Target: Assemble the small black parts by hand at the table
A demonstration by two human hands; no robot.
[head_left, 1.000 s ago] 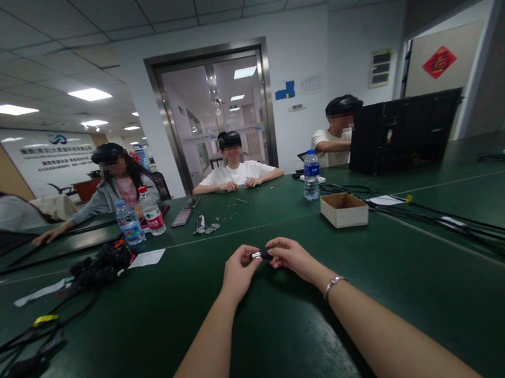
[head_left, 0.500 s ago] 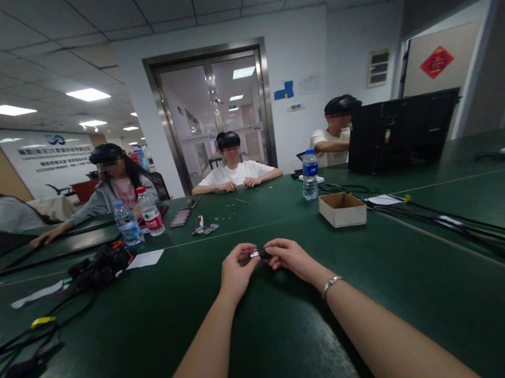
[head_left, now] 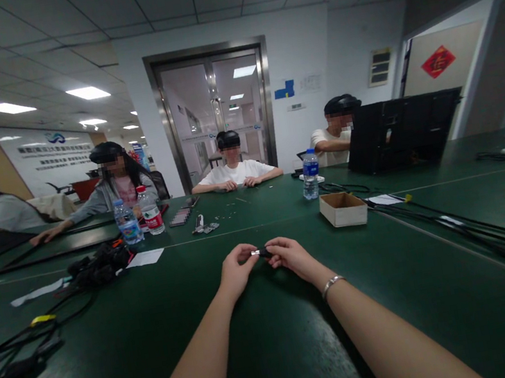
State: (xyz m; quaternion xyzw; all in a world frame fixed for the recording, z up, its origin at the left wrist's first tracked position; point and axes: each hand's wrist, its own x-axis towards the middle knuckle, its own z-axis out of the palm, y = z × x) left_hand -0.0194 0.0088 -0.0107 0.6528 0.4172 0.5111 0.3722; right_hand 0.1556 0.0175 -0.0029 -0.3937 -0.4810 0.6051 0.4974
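Observation:
Just above the green table (head_left: 279, 340), my left hand (head_left: 238, 270) and my right hand (head_left: 293, 260) almost meet at the middle. Between their fingertips is a small object (head_left: 262, 252), shiny silver at its left end and black at its right. My left fingers pinch the silver end, and my right fingers are closed on the black part. Its exact kind is too small to make out. A silver bracelet (head_left: 333, 285) circles my right wrist.
An open cardboard box (head_left: 343, 211) stands to the right, near a water bottle (head_left: 310, 175). Black cables (head_left: 449, 223) run along the right side; more cables (head_left: 95, 265) lie left. Two bottles (head_left: 128, 222) stand back left. Several people sit across the table, one behind a black monitor (head_left: 403, 131).

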